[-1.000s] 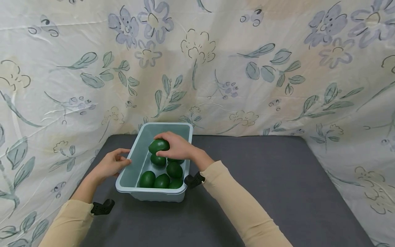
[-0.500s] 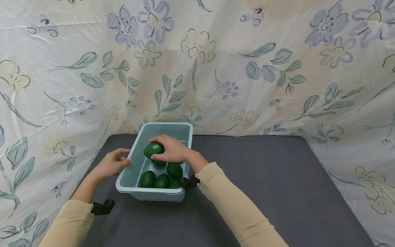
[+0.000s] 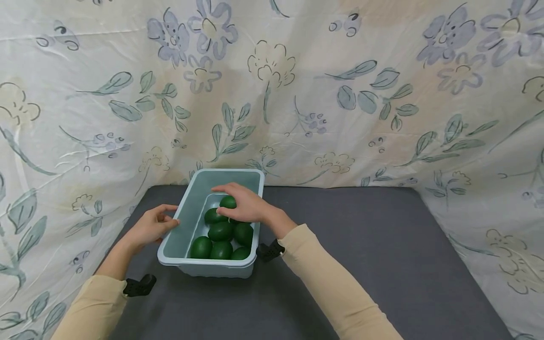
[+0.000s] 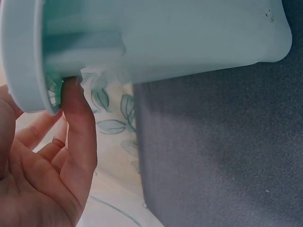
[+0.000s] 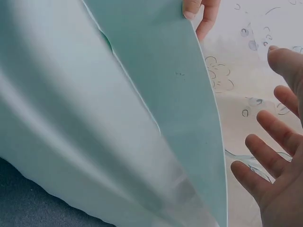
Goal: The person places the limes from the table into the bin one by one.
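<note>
A pale blue-green plastic bin (image 3: pixel 172 245) holds several smooth, dark green avocados (image 3: pixel 221 231), grouped mainly in its middle and near end. My left hand (image 3: pixel 155 225) grips the bin's left rim; in the left wrist view one finger (image 4: pixel 79 123) curls under the rim lip. Over the bin's right side, my right hand (image 3: pixel 245 203) has its fingers spread above the avocados. An avocado (image 3: pixel 228 202) shows between its thumb and index finger, lower down in the bin. The right wrist view shows that hand (image 5: pixel 279 156) with nothing in its grasp. The palm hides part of the pile.
The bin stands at the left of a dark grey table (image 3: pixel 361 264). Behind and at both sides hangs a floral cloth (image 3: pixel 297 94). The bin's right wall (image 5: pixel 118 142) rises close beside the right wrist.
The avocado my right hand held has been let go and lies in the bin among the others. The right hand went left, then back right with its fingers opened. The left hand stays put.
</note>
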A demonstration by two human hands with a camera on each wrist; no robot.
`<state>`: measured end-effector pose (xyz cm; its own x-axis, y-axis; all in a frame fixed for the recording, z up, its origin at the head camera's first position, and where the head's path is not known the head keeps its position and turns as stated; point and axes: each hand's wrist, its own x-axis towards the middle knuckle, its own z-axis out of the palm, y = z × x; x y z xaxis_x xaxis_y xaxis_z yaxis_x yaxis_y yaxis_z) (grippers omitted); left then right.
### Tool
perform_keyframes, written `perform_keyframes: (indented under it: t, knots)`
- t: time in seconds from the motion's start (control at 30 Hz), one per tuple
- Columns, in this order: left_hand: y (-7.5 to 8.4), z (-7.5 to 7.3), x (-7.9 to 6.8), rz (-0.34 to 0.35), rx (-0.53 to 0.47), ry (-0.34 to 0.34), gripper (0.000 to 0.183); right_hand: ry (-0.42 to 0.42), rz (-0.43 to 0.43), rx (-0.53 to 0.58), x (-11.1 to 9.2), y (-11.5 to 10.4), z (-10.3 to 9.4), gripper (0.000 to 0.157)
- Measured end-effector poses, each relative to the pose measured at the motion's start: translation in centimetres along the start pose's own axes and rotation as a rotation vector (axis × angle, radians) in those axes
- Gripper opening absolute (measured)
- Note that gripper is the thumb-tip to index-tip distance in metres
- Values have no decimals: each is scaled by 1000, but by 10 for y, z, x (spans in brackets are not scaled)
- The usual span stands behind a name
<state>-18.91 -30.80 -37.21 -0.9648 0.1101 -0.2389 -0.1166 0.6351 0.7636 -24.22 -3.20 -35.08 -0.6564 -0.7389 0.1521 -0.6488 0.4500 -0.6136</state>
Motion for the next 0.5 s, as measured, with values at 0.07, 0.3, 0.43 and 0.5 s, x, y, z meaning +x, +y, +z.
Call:
perform_keyframes:
  t: [0.07,0.3,0.43,0.5]
  knots:
    - [0,0,0,4,-1,1,58,11,-5,4,-2,1,-1,53]
    - [0,0,0,7,4,4,58,79,-32,-2,-12,4,-5,45]
    - [2,1,0,7,46,20,56,151,-69,-6,-22,7,-9,38]
    - [3,2,-2,14,87,35,54,191,-93,-11,-28,8,-12,33]
